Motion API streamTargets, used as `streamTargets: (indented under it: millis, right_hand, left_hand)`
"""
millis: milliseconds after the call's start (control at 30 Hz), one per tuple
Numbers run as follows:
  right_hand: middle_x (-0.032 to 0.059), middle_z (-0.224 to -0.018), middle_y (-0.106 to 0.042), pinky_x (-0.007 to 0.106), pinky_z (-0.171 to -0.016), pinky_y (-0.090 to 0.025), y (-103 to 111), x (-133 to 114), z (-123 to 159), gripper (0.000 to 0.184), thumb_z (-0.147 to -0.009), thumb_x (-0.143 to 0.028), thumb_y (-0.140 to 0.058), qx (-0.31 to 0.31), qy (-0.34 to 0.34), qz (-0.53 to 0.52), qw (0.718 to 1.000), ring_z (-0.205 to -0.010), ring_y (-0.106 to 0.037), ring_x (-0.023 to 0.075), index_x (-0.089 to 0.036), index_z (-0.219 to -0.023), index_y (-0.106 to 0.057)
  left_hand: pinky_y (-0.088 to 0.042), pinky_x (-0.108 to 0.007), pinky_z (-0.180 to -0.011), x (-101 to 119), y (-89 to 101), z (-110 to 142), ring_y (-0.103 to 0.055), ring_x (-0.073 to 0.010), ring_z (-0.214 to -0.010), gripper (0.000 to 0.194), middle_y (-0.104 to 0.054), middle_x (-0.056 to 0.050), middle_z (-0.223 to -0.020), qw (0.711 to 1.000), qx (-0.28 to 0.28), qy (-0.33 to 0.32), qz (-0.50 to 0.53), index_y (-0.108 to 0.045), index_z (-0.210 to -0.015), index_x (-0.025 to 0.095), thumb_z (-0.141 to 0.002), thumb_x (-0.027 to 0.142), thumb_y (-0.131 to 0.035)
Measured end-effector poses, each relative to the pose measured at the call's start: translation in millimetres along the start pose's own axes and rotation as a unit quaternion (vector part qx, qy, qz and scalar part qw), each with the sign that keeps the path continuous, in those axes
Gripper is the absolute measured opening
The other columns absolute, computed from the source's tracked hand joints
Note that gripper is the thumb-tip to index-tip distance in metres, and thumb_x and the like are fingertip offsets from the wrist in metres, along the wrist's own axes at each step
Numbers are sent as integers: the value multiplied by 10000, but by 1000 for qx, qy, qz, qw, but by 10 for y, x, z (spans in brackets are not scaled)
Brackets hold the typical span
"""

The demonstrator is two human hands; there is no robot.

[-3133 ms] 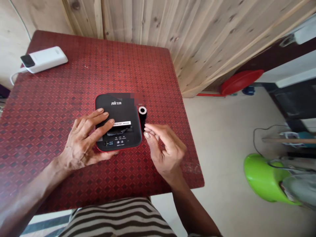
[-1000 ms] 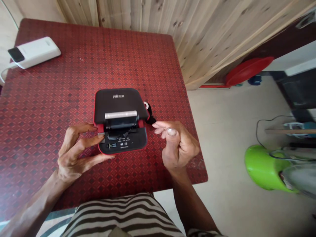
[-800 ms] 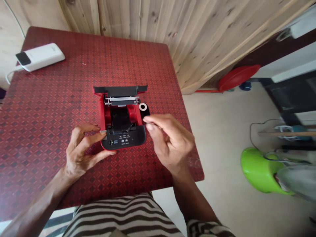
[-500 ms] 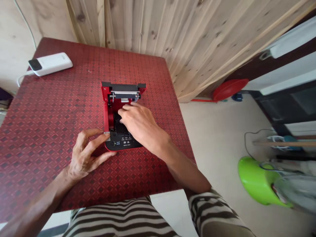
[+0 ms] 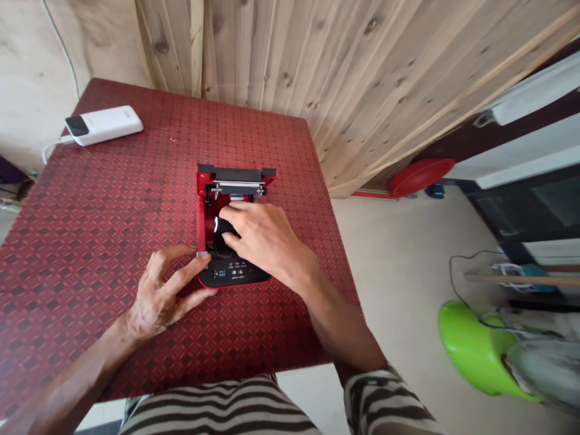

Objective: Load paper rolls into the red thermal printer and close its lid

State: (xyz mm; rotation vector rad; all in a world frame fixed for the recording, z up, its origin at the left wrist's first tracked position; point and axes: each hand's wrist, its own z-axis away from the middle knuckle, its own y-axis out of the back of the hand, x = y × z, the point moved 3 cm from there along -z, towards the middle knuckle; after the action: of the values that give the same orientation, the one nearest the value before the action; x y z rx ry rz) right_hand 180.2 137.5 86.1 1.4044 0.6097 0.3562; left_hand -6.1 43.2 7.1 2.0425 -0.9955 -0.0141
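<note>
Right hand (image 5: 267,235) gripping black roll (image 5: 225,226) (white core (image 5: 216,225)), seemingly in open printer (image 5: 203,208), left hand (image 5: 165,290) open at edge (image 5: 198,241)

Head camera looks down at left hand (image 5: 164,294) and right hand (image 5: 267,237).

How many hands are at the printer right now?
2: the left hand at the portable printer's front left corner, and the right hand over its open compartment, fingers around a black roll.
</note>
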Motion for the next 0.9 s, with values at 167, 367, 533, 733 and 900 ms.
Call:
streamTargets:
  millis: [167, 367, 533, 733, 900]
  right_hand:
    - [26, -1062, -756, 263, -634, -524, 204, 109, 646, 178, -970, -199, -705, 226, 4, -184, 957, -695, -640, 107, -211, -1147, -723]
    - [-12, -1017, -701, 241, -553, -439, -226, 513, 1372, 271, -861, -198, -817, 339, -165, -368, 850, -670, -555, 95, -265, -1110, -733]
    - [-17, -902, -718, 261, -660, -514, -863, 474, 1481, 209, -857, -192, -783, 285, -215, -418, 835, -709, -616, 116, -230, -1059, -745]
    - [53, -1039, -800, 341, -843, -609, -1014, 442, 1327, 215, -902, -204, -717, 286, -186, -393, 854, -879, -741, 171, -206, -1114, -749]
    - [84, -1122, -815, 336, -833, -633, -858, 441, 1403, 306, -929, -190, -711, 258, -157, -361, 882, -865, -768, 163, -204, -1233, -746]
  left_hand:
    - [-616, -328, -878, 7, 18, -31, -694, -213, -1041, 653, -669, -113, -1235, 1000, 4, 2, 9, -566, -1469, 263, -878, 353, -828]
    - [-626, -335, -905, 10, 9, -72, -698, -212, -1068, 665, -667, -95, -1233, 1000, 11, -7, 12, -564, -1467, 279, -866, 339, -842]
    - [-620, -344, -863, 7, 0, -85, -689, -211, -1043, 644, -665, -85, -1213, 1000, 22, -19, -10, -568, -1449, 289, -871, 379, -838]
    - [-600, -368, -884, 5, -7, -71, -672, -226, -1049, 680, -646, -83, -1230, 1000, 8, 8, -12, -542, -1480, 347, -867, 374, -837]
    - [-590, -369, -891, 23, -2, -85, -666, -228, -1045, 714, -646, -82, -1237, 1000, 14, 5, -7, -534, -1503, 351, -859, 359, -844]
